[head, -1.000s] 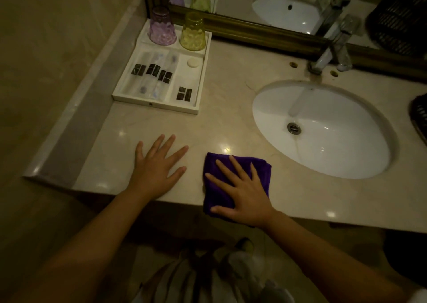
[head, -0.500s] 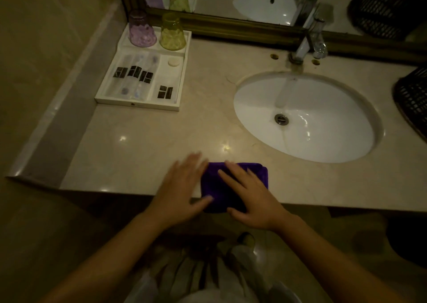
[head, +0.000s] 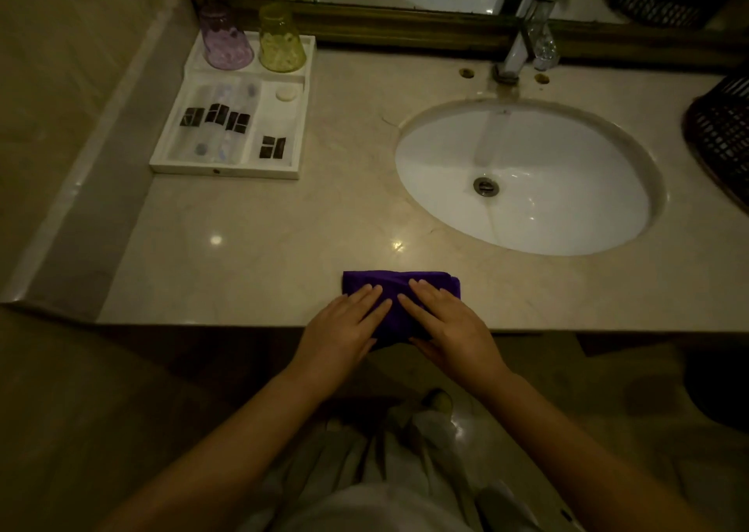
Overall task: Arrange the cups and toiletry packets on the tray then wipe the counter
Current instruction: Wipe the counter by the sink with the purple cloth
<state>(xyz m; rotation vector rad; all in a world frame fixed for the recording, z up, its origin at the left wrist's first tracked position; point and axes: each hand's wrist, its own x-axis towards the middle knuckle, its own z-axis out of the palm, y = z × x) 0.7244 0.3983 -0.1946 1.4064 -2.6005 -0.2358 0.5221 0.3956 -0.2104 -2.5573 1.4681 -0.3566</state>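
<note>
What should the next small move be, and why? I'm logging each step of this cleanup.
Probably sweep the purple cloth left along the counter: both cups already sit on the tray, and the left hand and right hand lie flat on it at the front edge.

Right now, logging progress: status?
Left hand, right hand flat on purple cloth at counter edge. Cups, packets on tray. Nothing blocking.

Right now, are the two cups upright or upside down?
Upside down. The purple cup and yellow cup stand side by side at the tray's far end, wide mouths down, narrow bases up.
</note>
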